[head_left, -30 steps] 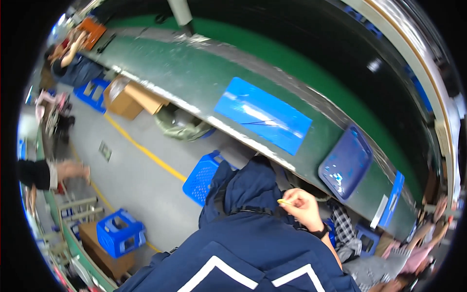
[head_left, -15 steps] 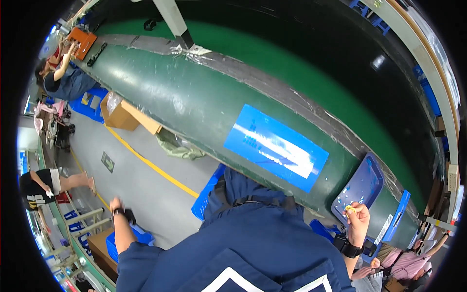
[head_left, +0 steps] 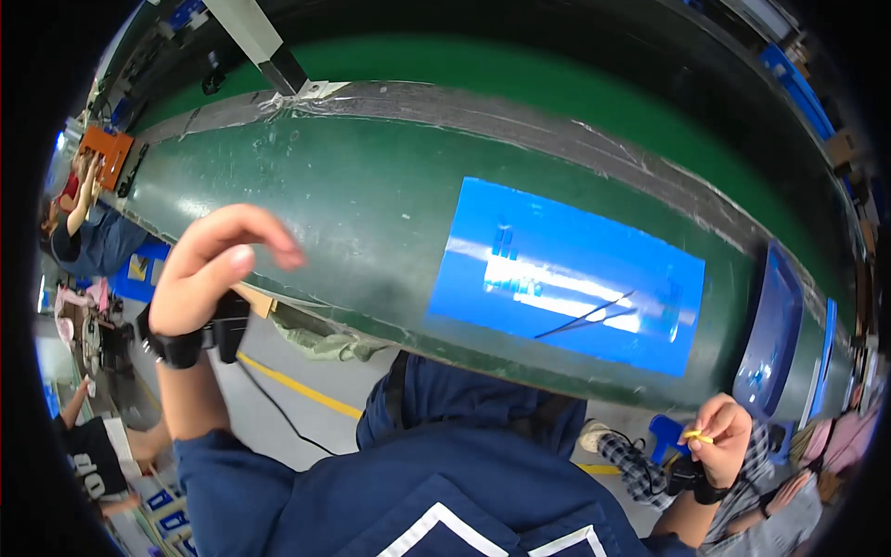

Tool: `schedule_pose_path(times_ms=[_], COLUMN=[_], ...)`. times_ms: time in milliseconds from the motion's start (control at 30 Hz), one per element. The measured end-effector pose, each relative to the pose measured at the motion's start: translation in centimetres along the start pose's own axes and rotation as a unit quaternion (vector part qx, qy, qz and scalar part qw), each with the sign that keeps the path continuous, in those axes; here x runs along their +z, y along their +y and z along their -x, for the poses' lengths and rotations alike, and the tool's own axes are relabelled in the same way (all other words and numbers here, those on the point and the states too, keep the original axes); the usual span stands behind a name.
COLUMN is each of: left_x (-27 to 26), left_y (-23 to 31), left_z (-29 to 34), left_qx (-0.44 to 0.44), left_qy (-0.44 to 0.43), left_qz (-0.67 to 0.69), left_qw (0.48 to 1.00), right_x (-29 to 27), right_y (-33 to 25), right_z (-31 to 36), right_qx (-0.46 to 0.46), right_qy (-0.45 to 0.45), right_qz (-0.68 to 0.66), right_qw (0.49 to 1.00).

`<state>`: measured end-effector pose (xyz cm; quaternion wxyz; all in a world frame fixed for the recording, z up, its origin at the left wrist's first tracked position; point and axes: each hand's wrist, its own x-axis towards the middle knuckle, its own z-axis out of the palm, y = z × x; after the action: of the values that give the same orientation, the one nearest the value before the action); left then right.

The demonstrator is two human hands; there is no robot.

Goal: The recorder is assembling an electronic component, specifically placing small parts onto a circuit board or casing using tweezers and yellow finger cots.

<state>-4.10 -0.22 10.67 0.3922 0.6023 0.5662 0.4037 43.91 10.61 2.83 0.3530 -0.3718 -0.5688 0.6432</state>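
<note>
My left hand (head_left: 218,269) is raised above the left part of the green-topped bench (head_left: 371,195); its fingers curve apart from the thumb and hold nothing. By the bench's near edge at right, my right hand (head_left: 726,438) pinches a small yellow piece (head_left: 698,436) between thumb and fingertips; its exact kind I cannot make out. Just beyond that hand lies a dark blue tray (head_left: 778,306) with small light bits in it. On the bench in front of me a glossy blue sheet (head_left: 566,339) bears several small blue strips (head_left: 506,243) and a thin dark V-shaped item (head_left: 587,314).
A white post (head_left: 246,28) rises at the bench's far edge. An orange box (head_left: 107,153) sits at the far left end, where a person works. Another seated person in checked trousers (head_left: 640,469) is close by at right. A black cable (head_left: 278,408) hangs near my left arm.
My left hand has come up from low at the left to above the bench. My right hand, still pinching the yellow piece, has moved away from over the tray. The view has shifted.
</note>
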Motion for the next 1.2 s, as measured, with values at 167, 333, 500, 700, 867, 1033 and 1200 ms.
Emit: schedule_pose_path(times_ms=[167,333,500,700,867,1033,1200], left_x=[4.8,7.0,2.9,3.5,4.1,5.3,5.1], left_y=[-3.7,-5.0,-8.7,-12.8,-11.7,-10.6,-10.4], left_z=[-4.0,-2.3,-1.2,-0.3,-0.1,0.7,1.9], left_qx=[0.061,0.078,0.03,-0.013,0.064,0.056,0.049], left_qy=[-0.131,-0.11,-0.047,-0.064,-0.037,0.012,0.023], left_qz=[0.097,-0.044,0.045,0.167,0.164,0.309,0.304], left_qw=[0.985,0.99,0.997,0.984,0.984,0.949,0.951], right_x=[10.5,20.7,26.8,28.3,29.6,30.3,31.0], right_y=[2.9,4.8,5.1,5.9,4.7,4.7,3.8], right_z=[-0.8,-6.0,-10.7,-11.2,-10.5,-9.7,-8.7], right_qx=[-0.161,-0.162,-0.17,-0.236,-0.183,-0.169,-0.34], right_qy=[-0.086,-0.059,-0.106,-0.033,0.009,0.003,0.049], right_qz=[0.04,0.06,0.366,0.387,0.219,0.026,0.192], right_qw=[0.982,0.983,0.909,0.891,0.958,0.985,0.919])
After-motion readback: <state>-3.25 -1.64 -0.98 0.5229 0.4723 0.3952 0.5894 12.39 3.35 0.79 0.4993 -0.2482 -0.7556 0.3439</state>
